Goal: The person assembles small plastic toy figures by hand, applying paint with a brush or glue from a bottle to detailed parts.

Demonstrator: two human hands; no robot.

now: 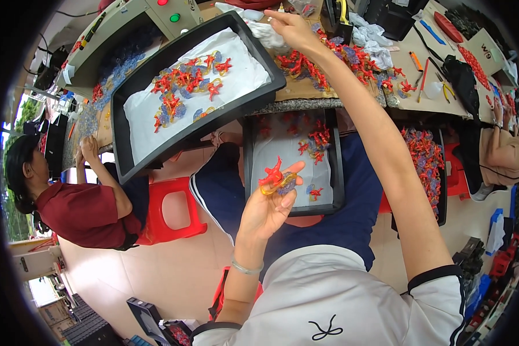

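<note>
Red figurine (273, 175) lay in the left hand (265, 213), held between thumb and fingers; the right hand (297, 32) was over the bench (294, 92), its grip unclear. Handling 1 piece seemed underway, next likely needing both hands together.

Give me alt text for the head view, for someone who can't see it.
A person's left hand holds a red, yellow and violet figurine above a paper-lined black tray, while the right hand reaches over a workbench. A second black tray holds similar figurines at left, near a seated co-worker.
</note>
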